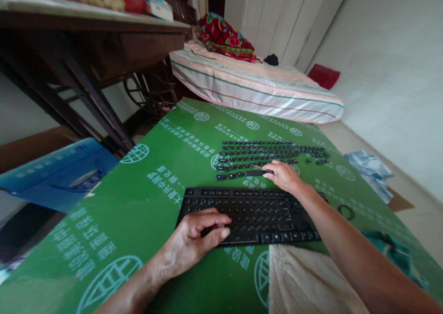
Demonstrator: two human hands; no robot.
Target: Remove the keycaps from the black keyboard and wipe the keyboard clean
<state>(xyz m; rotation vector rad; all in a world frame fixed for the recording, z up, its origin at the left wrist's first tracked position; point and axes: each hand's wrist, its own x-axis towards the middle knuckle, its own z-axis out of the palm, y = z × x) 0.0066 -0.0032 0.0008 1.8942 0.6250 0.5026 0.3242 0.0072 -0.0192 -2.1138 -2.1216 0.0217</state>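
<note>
A black keyboard [242,208] lies on the green table, most of its keys bare of caps. One row of caps [287,237] still sits along its near edge. My left hand [202,231] rests over the keyboard's left part, thumb and forefinger apart, with nothing visible between them. Beyond the keyboard, loose black keycaps [256,151] lie in several rows. My right hand [282,174] reaches over to the nearest rows, its fingers closed on what looks like thin metal tweezers [255,166]. Close by its fingertips is the long space bar cap [255,173]; whether they touch it is unclear.
A green printed sheet [166,212] covers the table. A beige cloth [304,277] lies at the near edge, a teal cloth [394,251] and a black loop [346,212] to the right. A bed [256,83] stands behind, a dark wooden table [104,37] at left.
</note>
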